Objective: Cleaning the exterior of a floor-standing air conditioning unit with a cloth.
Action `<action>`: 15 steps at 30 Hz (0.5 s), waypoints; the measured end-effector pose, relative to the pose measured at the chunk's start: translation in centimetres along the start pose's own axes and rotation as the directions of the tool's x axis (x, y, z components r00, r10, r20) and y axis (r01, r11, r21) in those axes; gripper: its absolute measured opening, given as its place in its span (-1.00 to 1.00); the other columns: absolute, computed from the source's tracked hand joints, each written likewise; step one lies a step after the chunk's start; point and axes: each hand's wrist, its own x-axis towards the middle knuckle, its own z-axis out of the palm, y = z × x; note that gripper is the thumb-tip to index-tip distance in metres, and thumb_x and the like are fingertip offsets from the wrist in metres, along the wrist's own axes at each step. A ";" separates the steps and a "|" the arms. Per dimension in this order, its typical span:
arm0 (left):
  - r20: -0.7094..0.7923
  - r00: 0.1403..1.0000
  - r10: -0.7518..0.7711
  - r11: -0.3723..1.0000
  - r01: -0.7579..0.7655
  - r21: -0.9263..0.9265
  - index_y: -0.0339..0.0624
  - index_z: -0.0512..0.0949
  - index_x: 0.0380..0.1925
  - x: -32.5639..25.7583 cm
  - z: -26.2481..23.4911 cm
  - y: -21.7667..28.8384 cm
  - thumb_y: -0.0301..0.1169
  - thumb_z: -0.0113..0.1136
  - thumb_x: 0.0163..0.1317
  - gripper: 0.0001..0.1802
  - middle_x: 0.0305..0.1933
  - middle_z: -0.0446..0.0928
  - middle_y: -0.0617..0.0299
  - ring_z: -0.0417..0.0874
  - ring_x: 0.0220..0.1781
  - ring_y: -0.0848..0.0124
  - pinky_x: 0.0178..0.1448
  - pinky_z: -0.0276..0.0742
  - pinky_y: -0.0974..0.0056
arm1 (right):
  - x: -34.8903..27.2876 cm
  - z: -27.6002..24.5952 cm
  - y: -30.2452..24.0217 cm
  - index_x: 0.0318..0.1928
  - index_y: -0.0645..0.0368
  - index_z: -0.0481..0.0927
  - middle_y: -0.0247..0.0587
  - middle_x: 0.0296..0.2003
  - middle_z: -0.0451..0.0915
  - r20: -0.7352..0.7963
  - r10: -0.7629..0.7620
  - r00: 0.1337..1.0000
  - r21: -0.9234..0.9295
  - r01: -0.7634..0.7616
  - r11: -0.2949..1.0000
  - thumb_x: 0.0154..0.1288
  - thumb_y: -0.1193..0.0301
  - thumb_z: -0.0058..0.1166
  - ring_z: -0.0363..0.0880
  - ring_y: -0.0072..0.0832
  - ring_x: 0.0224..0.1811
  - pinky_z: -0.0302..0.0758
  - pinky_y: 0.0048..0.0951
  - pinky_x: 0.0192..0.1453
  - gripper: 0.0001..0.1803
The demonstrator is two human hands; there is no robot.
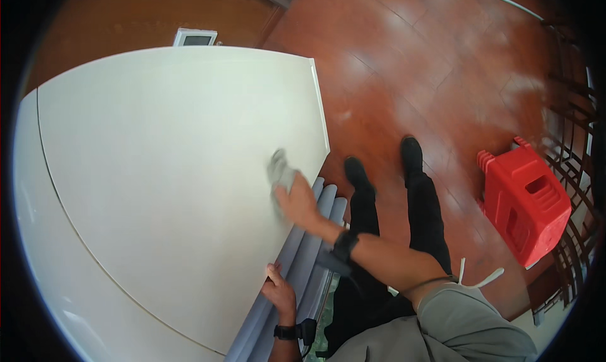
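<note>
A crumpled pale grey cloth (280, 171) lies under my right hand (299, 204), whose closed fingers press it against a large smooth white panel (170, 160). The cloth is slightly smeared by motion and is close to the panel's right side. Lower down, my left hand (279, 292) is curled at the panel's near right edge, beside the grey-blue folds of a curtain (303, 242). Some of its fingers are hidden behind that edge. Both wrists wear black bands with small dark units.
A red plastic step stool (527, 198) lies on the reddish-brown tiled floor (391, 65) at right, beside dark metal railings (571, 236). Beyond the panel is a brown wooden surface (126, 21) with a small white-framed device (195, 38). My black shoes (411, 154) stand right of the panel.
</note>
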 end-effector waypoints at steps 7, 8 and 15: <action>0.020 0.999 0.039 0.999 -0.038 -0.030 -0.62 0.52 -0.10 1.6 -0.2 -0.8 -0.20 0.00 0.53 -0.49 -0.16 0.61 -0.09 0.71 -0.12 0.20 0.00 0.69 0.14 | 6.4 -0.3 3.7 -0.15 0.40 0.53 0.10 -0.36 0.65 0.146 0.524 0.839 0.095 -0.540 0.837 0.31 0.19 0.11 0.67 -0.16 -0.32 0.58 -0.23 -0.16 -0.58; 0.020 0.999 0.042 0.998 -0.041 -0.040 -0.62 0.52 -0.10 1.5 -0.1 -0.8 -0.20 0.00 0.53 -0.49 -0.16 0.61 -0.09 0.71 -0.12 0.20 0.00 0.69 0.14 | 6.3 0.1 2.5 -0.18 0.39 0.52 0.07 -0.36 0.64 0.151 0.489 0.859 0.193 -0.511 0.838 0.30 0.19 0.12 0.66 -0.17 -0.32 0.57 -0.24 -0.16 -0.59; 0.065 0.997 -0.042 0.998 0.044 -0.033 -0.58 0.53 -0.15 1.7 -0.7 -1.0 -0.21 0.09 0.49 -0.54 -0.25 0.62 -0.03 0.67 -0.23 0.26 -0.11 0.65 0.20 | 1.7 0.0 -10.9 -0.08 0.38 0.43 0.09 -0.17 0.54 0.192 0.038 0.981 0.259 -0.088 0.962 0.26 0.38 0.10 0.55 -0.07 -0.09 0.48 -0.14 0.05 -0.66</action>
